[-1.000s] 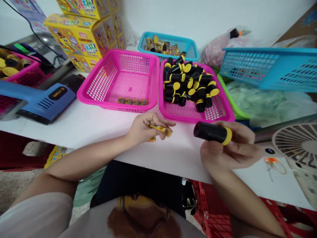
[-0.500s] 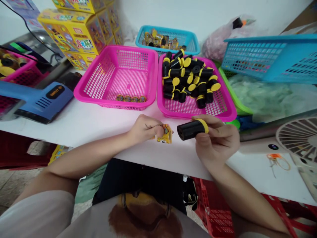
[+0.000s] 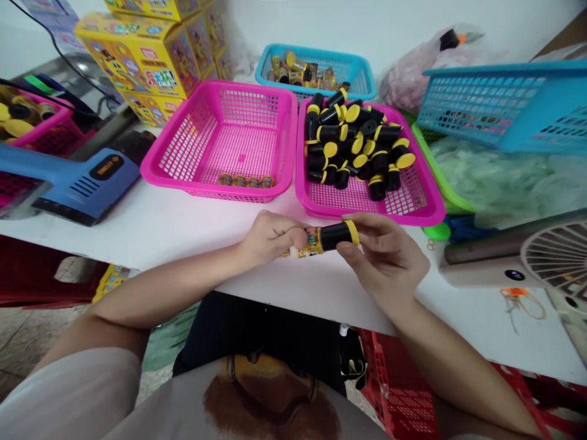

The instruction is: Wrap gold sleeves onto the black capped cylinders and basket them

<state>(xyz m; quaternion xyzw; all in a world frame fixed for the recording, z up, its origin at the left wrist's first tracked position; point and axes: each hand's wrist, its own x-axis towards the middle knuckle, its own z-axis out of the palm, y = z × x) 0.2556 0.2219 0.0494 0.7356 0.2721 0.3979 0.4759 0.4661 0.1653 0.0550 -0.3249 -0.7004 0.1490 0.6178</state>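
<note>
My left hand [image 3: 277, 238] pinches a yellow printed plastic sleeve [image 3: 313, 240] in front of the baskets. From the other side, my right hand [image 3: 385, 250] grips a black bottle [image 3: 335, 236] by its yellow-capped end. The bottle lies sideways, and its far end now sits inside the sleeve's opening. How deep it reaches under my left thumb is hidden. Just beyond my hands stands a pink basket [image 3: 316, 208] with a heap of similar black bottles with yellow caps [image 3: 358, 143].
Left of it, another pink basket [image 3: 158, 174] holds a few small printed pieces [image 3: 246, 181]. A blue heat gun [image 3: 92, 183] lies at the left, near stacked yellow boxes [image 3: 137, 61]. Blue baskets [image 3: 362, 64] stand behind and at right. A fan [image 3: 557, 256] sits on the right.
My right hand has moved left, bringing the bottle's end into the sleeve. My left hand stays nearly in place, still pinching the sleeve. The view has shifted slightly.
</note>
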